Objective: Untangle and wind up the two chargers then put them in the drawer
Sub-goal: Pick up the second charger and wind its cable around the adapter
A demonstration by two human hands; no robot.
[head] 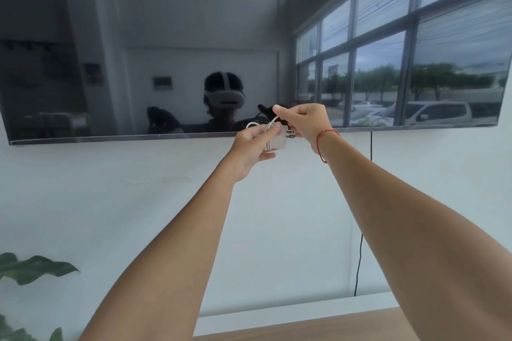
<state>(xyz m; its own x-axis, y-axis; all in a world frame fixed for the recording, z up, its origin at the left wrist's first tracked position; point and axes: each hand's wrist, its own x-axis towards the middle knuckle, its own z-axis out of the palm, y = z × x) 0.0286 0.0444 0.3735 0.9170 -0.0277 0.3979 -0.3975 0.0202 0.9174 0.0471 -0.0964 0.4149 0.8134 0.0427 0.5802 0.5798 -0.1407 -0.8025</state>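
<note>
While the left hand grips a white charger with cable wound round it, the right hand pinches the cable's free end just above. Both are raised before a wall-mounted screen; a black cord hangs down the white wall.

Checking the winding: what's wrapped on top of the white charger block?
White cable loops lie over the charger block, held by the left hand. Its far side is hidden by fingers.
</note>
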